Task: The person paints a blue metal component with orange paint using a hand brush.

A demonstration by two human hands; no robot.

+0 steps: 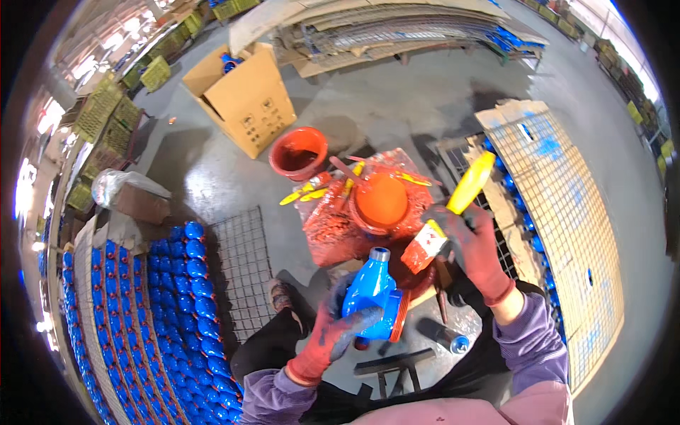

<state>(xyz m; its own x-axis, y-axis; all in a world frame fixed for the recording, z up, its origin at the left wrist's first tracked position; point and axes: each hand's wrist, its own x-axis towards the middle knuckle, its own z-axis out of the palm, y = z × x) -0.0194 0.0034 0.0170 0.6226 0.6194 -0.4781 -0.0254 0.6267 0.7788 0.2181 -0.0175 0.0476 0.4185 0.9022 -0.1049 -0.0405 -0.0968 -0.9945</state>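
Note:
My left hand, in a red glove with dark fingers, grips a glossy blue metal pipe fitting. The fitting tapers to a bare grey neck at its top and has a ribbed flange, orange-red, at its lower right. In my right hand, also gloved, is a paintbrush with a yellow handle, tilted so that its red-coated bristles point down beside the fitting. A small gap shows between bristles and fitting. Beyond them stands a pot of orange paint, on a paint-smeared red board.
Several yellow-handled brushes lie around the pot, with a red bowl behind. Rows of blue fittings fill the left. A cardboard box stands farther off. Wire mesh on cardboard leans right; a dark cylinder lies by my knees.

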